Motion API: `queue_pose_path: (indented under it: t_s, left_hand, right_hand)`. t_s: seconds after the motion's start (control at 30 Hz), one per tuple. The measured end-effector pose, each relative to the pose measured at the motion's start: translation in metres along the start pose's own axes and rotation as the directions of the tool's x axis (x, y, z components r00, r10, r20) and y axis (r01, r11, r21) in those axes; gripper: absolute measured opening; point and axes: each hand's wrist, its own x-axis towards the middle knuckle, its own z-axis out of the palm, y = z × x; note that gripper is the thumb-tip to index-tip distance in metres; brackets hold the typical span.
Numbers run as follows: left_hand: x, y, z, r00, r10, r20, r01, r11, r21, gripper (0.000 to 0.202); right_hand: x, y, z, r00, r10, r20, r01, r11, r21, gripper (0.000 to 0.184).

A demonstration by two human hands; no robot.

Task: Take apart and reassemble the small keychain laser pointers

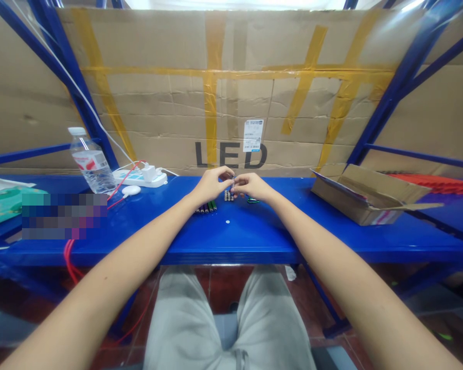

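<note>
R hand [252, 186]: tips pinched, prob. holding small item [232, 182], detail unclear
L hand [216, 182]: fingers curved, tips meet R's, prob. steadying; grip can't tell
Silver bits [229, 196]: grouped below hands, likely for quick reach
Rods [206, 207]: side by side nr L wrist, prob. kept tidy

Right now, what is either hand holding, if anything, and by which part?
Left hand and right hand appear to hold a small thing between their fingertips; which part is in the grip is too small to tell.

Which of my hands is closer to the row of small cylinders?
Left. Your left hand is just beyond the row of small cylinders; your right hand is farther off, to its right.
</note>
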Motion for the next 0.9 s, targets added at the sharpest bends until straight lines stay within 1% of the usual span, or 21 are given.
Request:
queue_pose_path:
  t_s: [0.13,0.2,0.27,0.37,0.4,0.57,0.73,0.8,0.9]
  left_hand:
    - [0.001,-0.001,0.004,0.999,-0.016,-0.03,0.015,0.998,-0.053,0.015]
    - [0.0,-0.002,0.005,0.999,-0.009,-0.037,0.006,0.998,-0.065,0.015]
    - [0.0,-0.003,0.006,0.999,0.001,-0.05,-0.004,0.998,-0.056,0.014]
    - [0.0,-0.005,0.006,0.997,0.016,-0.081,-0.017,1.0,-0.006,0.015]
    - [0.0,-0.005,0.006,0.996,0.026,-0.089,-0.024,1.0,0.015,0.015]
    - [0.0,-0.006,0.005,0.988,0.145,-0.053,-0.135,0.978,0.159,0.019]
    - [0.0,-0.005,0.005,0.973,0.23,-0.031,-0.212,0.936,0.283,0.02]
    - [0.0,-0.005,0.005,0.971,0.239,-0.023,-0.222,0.931,0.288,0.022]
    - [-0.002,-0.004,0.006,0.982,0.185,-0.04,-0.169,0.955,0.244,0.034]
  right_hand:
    - [0.003,0.003,0.004,0.996,0.041,-0.077,-0.034,0.996,0.083,0.034]
    - [0.004,0.004,0.004,0.996,0.041,-0.08,-0.032,0.994,0.108,0.037]
    - [0.004,0.004,0.003,0.995,0.02,-0.101,-0.007,0.992,0.126,0.033]
    - [0.003,0.002,-0.001,0.979,-0.018,-0.201,0.041,0.993,0.112,0.019]
    - [0.003,0.001,-0.002,0.972,-0.027,-0.232,0.053,0.993,0.105,0.017]
    - [0.002,-0.002,0.001,0.957,-0.045,-0.288,0.085,0.988,0.13,0.022]
    - [0.001,-0.005,0.007,0.94,-0.044,-0.34,0.078,0.993,0.088,0.022]
    - [0.0,-0.007,0.007,0.938,-0.059,-0.343,0.09,0.993,0.074,0.019]
    - [-0.001,-0.01,0.007,0.937,-0.102,-0.335,0.124,0.991,0.046,0.014]
